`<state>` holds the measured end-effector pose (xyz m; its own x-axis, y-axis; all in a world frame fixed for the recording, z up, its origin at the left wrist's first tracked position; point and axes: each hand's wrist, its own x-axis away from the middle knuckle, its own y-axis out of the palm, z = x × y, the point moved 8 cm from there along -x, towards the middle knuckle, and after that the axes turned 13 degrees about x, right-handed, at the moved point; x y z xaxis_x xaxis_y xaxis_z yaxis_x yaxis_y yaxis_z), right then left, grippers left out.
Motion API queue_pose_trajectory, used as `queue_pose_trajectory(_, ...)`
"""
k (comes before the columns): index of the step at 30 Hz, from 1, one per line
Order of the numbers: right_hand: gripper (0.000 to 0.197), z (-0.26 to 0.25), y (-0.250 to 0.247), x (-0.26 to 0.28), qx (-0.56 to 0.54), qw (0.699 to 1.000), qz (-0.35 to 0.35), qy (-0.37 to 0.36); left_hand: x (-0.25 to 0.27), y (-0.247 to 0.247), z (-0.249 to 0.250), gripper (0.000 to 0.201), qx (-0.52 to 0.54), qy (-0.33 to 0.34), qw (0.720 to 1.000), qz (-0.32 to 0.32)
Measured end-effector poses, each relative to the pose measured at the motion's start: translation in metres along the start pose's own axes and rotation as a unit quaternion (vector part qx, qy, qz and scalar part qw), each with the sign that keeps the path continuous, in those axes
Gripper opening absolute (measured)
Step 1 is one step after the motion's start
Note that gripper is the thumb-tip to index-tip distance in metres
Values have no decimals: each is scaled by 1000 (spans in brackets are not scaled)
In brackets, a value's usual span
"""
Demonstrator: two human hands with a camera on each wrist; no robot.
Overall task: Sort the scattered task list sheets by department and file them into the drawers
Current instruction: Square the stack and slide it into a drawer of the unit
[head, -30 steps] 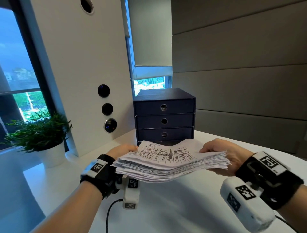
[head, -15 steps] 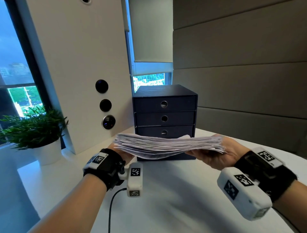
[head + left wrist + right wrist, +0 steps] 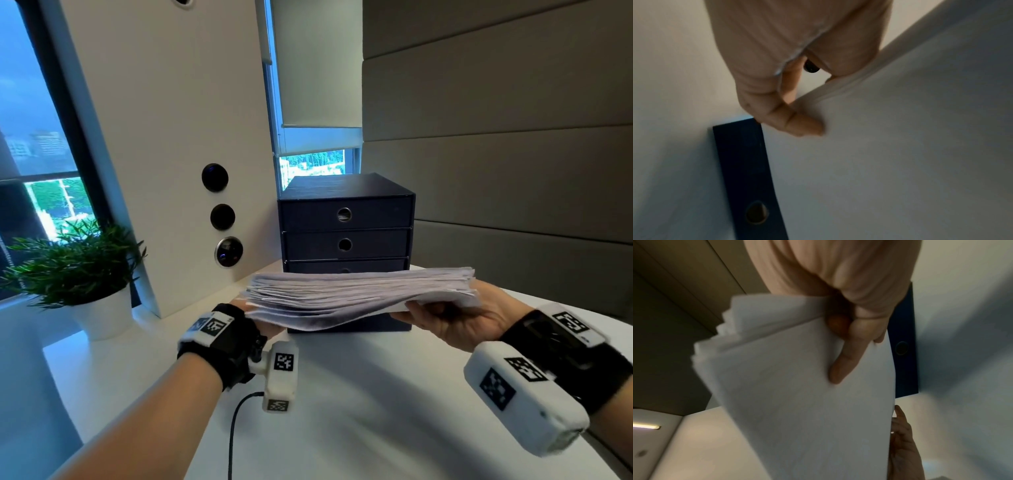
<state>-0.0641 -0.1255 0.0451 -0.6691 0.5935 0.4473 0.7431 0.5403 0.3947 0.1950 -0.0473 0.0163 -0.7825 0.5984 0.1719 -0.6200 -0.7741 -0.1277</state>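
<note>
A thick stack of task list sheets (image 3: 359, 294) hangs level above the white table (image 3: 359, 411), held at both ends. My left hand (image 3: 260, 318) grips its left edge; in the left wrist view its fingers (image 3: 797, 123) curl under the stack (image 3: 900, 146). My right hand (image 3: 448, 318) grips the right end, with fingers (image 3: 846, 356) under the stack (image 3: 797, 402). Behind the paper stands the dark blue drawer unit (image 3: 346, 219), its three drawers closed; the lowest one is mostly hidden by the sheets.
A potted plant (image 3: 75, 270) stands at the table's left edge. A white panel (image 3: 164, 137) with round black fittings leans behind the unit. A padded wall (image 3: 496, 154) runs along the right. A black cable (image 3: 236, 431) trails from my left wrist.
Both hands have lifted the stack and levelled it, so the printed top face no longer shows and only its edge faces me. It now covers the bottom drawer.
</note>
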Motion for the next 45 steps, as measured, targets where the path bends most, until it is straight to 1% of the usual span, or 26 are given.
queue_pose_trajectory(2, 36, 3, -5, 1, -8, 999, -40, 11, 1, 15, 2, 42, -53, -20, 997, -51)
queue_pose_trajectory(3, 35, 2, -9, 3, -8, 999, -44, 15, 1, 17, 14, 30, -8, -3, 996, -90)
queue_pose_trajectory(4, 35, 3, -14, 0, -4, 999, -44, 13, -6, 20, 16, 26, -43, 0, 985, -167)
queue_pose_trajectory(6, 35, 4, -24, -6, -7, 999, -39, 7, -17, 35, 14, 31, -136, -5, 963, -232)
queue_pose_trajectory(7, 34, 5, -25, -9, -12, 999, -44, 3, -19, 47, 10, 37, -127, -26, 962, -240)
queue_pose_trajectory(9, 33, 5, -28, -13, -22, 998, -54, -5, -37, 52, 0, 39, -187, -13, 949, -252)
queue_pose_trajectory(11, 17, 5, -23, -10, -35, 997, -75, -10, -49, 60, -7, 24, -230, 8, 940, -251)
queue_pose_trajectory(12, 27, 4, -23, -10, -34, 996, -77, -18, -52, 63, -9, 19, -287, 11, 923, -257)
queue_pose_trajectory(13, 50, 4, -23, -10, -28, 996, -87, -22, -53, 66, -10, 22, -348, 22, 903, -252)
queue_pose_trajectory(14, 65, 4, -26, -12, -28, 995, -91, -23, -56, 67, -7, 37, -399, 52, 886, -231)
queue_pose_trajectory(15, 72, 6, -29, -14, -27, 995, -91, -15, -57, 67, -3, 52, -428, 80, 875, -212)
queue_pose_trajectory(16, 75, 7, -30, -15, -27, 995, -94, -10, -58, 68, 2, 60, -444, 102, 867, -202)
queue_pose_trajectory(18, 74, 6, -32, -18, -32, 995, -92, -6, -60, 73, 3, 56, -471, 123, 848, -209)
queue_pose_trajectory(20, 73, 4, -30, -20, -38, 995, -95, -12, -62, 78, -5, 45, -504, 93, 824, -243)
queue_pose_trajectory(22, 75, 5, -26, -22, -46, 993, -111, -12, -69, 79, -14, 49, -517, 65, 818, -244)
queue_pose_trajectory(24, 75, 4, -27, -26, -45, 992, -114, -7, -76, 80, -15, 52, -522, 69, 819, -229)
queue_pose_trajectory(26, 73, 5, -31, -32, -45, 993, -114, 4, -80, 81, -9, 44, -501, 89, 837, -201)
queue_pose_trajectory(29, 71, 1, -33, -43, -45, 993, -112, 1, -80, 71, 7, 31, -423, 130, 879, -177)
queue_pose_trajectory(32, 55, 0, -29, -59, -16, 995, -95, 5, -74, 46, 17, 28, -314, 138, 921, -183)
queue_pose_trajectory(34, 41, -2, -24, -68, 24, 997, -72, -1, -66, 25, 14, 32, -218, 73, 956, -183)
queue_pose_trajectory(36, 14, -7, -23, -78, 42, 999, -15, -16, -46, 14, 3, 36, -110, -40, 969, -219)
queue_pose_trajectory(37, 26, -8, -28, -85, 39, 999, 19, -23, -34, 11, -1, 39, -79, -85, 964, -239)
queue_pose_trajectory(38, 34, -8, -30, -93, 26, 999, 29, -24, -23, 9, -3, 39, -57, -108, 961, -250)
queue_pose_trajectory(40, 30, -4, -25, -98, 9, 999, 33, -25, -7, 7, -4, 29, -9, -114, 963, -245)
queue_pose_trajectory(42, 29, 0, -23, -96, 12, 999, 40, -19, -8, 3, -4, 13, 18, -92, 973, -211)
queue_pose_trajectory(45, 28, 9, -16, -87, 16, 999, 29, -5, -18, -4, 1, 6, 97, -94, 977, -167)
